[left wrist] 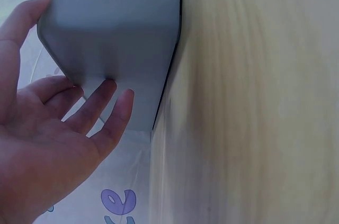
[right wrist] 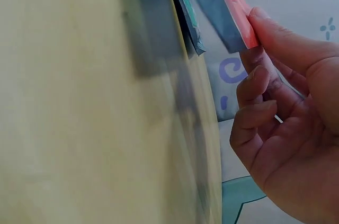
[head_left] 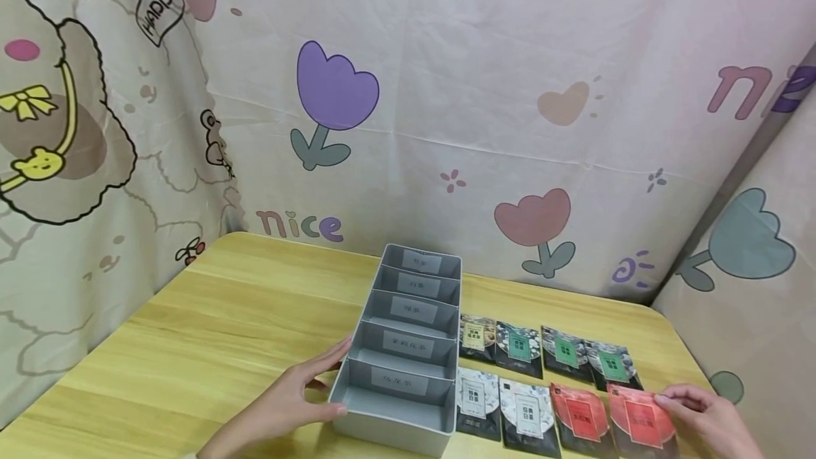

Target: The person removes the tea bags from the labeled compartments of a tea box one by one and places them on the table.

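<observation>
My left hand (head_left: 304,397) rests against the grey divided storage box (head_left: 398,422), thumb at its near corner. In the left wrist view, the fingers (left wrist: 108,113) stretch along the box's side wall. At the far right of the near row, my right hand (head_left: 707,416) pinches the edge of a red tea packet (head_left: 640,420) between thumb and fingertips. In the right wrist view, the red packet (right wrist: 244,23) is tilted up off the wooden tabletop, its dark back showing. Another red tea packet (head_left: 580,416) lies just left of it.
Two white tea packets (head_left: 528,413) lie between the box and the red ones. Behind is a row of packets with yellow and green labels (head_left: 564,351). Each box compartment bears a paper label (head_left: 398,380). A printed curtain (head_left: 408,91) surrounds the wooden table (head_left: 255,310).
</observation>
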Motion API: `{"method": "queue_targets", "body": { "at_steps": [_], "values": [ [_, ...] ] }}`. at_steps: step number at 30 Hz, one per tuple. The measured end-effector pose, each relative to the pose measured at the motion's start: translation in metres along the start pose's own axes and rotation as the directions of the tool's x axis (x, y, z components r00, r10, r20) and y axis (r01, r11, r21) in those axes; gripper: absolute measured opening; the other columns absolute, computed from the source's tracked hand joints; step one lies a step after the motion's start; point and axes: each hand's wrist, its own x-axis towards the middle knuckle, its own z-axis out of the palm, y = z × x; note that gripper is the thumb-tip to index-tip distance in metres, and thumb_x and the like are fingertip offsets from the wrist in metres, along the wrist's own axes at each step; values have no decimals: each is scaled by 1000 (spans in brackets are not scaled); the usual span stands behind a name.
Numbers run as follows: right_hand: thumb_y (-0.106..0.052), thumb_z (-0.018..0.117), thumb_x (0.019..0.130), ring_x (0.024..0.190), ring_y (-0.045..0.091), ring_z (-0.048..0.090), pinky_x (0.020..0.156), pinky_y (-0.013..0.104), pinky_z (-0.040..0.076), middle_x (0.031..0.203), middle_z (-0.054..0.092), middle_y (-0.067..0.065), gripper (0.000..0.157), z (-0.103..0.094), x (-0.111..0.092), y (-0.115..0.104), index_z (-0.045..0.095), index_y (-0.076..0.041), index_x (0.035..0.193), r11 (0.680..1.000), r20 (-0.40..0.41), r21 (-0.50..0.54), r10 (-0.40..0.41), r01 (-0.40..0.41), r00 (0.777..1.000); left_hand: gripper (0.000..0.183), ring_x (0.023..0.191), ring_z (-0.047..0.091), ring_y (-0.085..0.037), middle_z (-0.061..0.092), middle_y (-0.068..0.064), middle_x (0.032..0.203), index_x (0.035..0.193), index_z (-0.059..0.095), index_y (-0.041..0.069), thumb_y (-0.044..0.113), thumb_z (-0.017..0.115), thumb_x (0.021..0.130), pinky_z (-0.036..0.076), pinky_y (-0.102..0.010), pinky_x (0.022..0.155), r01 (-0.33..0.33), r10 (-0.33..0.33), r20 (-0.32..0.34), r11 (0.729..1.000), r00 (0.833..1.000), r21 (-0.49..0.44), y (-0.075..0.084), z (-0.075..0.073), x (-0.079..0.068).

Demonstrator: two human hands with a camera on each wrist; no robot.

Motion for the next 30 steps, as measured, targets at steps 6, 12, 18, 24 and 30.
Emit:
{"method": "queue_targets", "body": {
  "at_steps": [6,12,18,24,30],
  "values": [
    [-52,74,79,83,21,56,75,40,48,92,66,7,65,1,1,2,66,7,105,1000,17,0,-2,2,1000,74,122,48,-8,28,-23,152,148,35,0,17,73,86,51,-31,86,-12,12,-2,1000,1000,0,0,0,0],
    [-51,75,79,85,24,54,70,35,47,96,65,10,66,2,7,8,65,7,109,1000,-17,-8,4,-4,1000,74,122,48,-8,28,-24,152,148,35,0,15,73,86,51,-31,85,-9,9,2,1000,1000,-12,0,0,0],
    [-44,75,82,89,30,54,74,40,46,99,64,17,63,2,4,3,63,11,110,1000,-22,-19,-18,18,1000,74,121,48,-7,29,-23,151,147,36,-1,15,73,86,51,-30,85,-5,5,-4,1000,1000,-11,1,-1,-1],
    [-41,76,82,90,30,54,75,41,46,98,64,16,63,3,5,3,62,12,112,1000,-12,-12,-11,11,1000,74,121,48,-8,30,-22,151,148,36,0,16,73,86,51,-31,85,-5,5,-8,1000,1000,-3,2,-1,-1],
    [-44,74,83,89,29,56,73,39,46,99,66,17,63,4,2,-6,63,11,110,993,-16,-92,-79,78,997,76,121,49,-11,28,-23,152,150,34,5,17,73,86,51,-31,86,12,-12,-3,1000,1000,0,1,-1,0]
  ]
}}
